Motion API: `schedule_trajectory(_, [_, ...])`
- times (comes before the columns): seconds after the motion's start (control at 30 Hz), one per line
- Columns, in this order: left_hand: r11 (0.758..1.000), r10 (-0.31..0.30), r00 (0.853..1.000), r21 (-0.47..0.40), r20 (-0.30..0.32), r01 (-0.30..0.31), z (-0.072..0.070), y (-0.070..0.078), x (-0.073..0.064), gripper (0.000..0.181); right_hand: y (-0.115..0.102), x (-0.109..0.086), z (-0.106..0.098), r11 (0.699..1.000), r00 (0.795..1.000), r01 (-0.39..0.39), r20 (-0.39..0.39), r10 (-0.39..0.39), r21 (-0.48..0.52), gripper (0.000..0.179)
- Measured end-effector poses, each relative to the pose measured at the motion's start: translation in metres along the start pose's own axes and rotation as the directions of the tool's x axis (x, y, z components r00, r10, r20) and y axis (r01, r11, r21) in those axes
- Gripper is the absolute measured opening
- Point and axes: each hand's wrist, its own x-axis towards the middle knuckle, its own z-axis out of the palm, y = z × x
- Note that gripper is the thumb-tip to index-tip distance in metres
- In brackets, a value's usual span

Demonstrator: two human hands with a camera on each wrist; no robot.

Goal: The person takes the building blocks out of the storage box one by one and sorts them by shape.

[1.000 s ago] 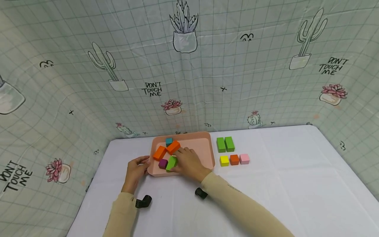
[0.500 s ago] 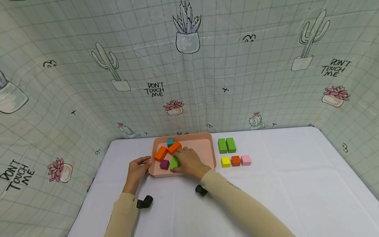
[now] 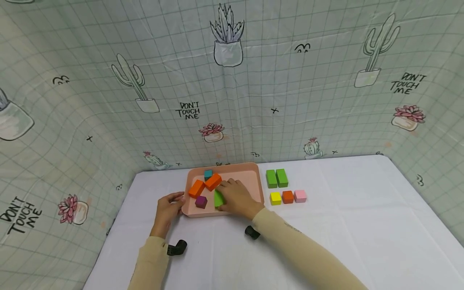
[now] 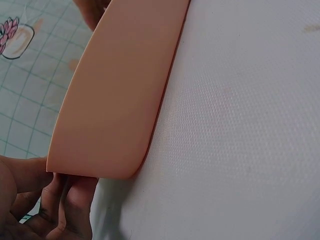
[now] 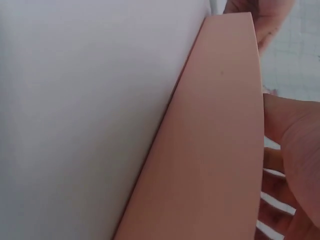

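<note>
My right hand [image 3: 237,198] reaches into the peach tray [image 3: 248,177] and grips a green block [image 3: 218,199] between thumb and fingers. In the right wrist view the tray's wall hides that block. My left hand [image 3: 168,208] holds the tray's left end, thumb at the rim and fingers bent against the outer wall [image 4: 115,95] in the left wrist view. Left of the green block lies a purple cube [image 3: 201,202]. Two orange blocks, one at the left [image 3: 196,188] and one tilted near my right fingertips [image 3: 213,182], lie behind it, with a teal cube [image 3: 208,174] at the back.
On the white table [image 3: 326,237], right of the tray, two green blocks [image 3: 276,178] stand side by side. In front of them a yellow cube [image 3: 275,198], a red-orange cube [image 3: 288,197] and a pink cube [image 3: 300,196] form a row. A patterned cloth [image 3: 253,88] hangs behind.
My right hand has moved a little to the right inside the tray with the green block, widening the space to the purple cube. My left hand stays at the tray's end.
</note>
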Motion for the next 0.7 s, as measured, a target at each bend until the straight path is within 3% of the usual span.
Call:
schedule_trajectory(0.17, [1.000, 0.002, 1.000, -0.005, -0.003, -0.002, 0.001, -0.002, 0.002, 0.036, 0.010, -0.014, -0.008, 0.999, 0.999, 0.008, -0.040, -0.010, -0.040, 0.061])
schedule_trajectory(0.47, [1.000, -0.001, 1.000, -0.004, -0.006, 0.001, -0.001, -0.002, 0.001, 0.035, 0.037, -0.040, -0.024, 0.999, 0.983, -0.009, -0.184, 0.000, -0.051, 0.054])
schedule_trajectory(0.7, [1.000, 0.012, 1.000, -0.011, 0.003, -0.012, -0.001, 0.000, 0.000, 0.035, 0.064, -0.067, -0.040, 1.000, 0.965, -0.008, -0.261, 0.011, 0.015, 0.058])
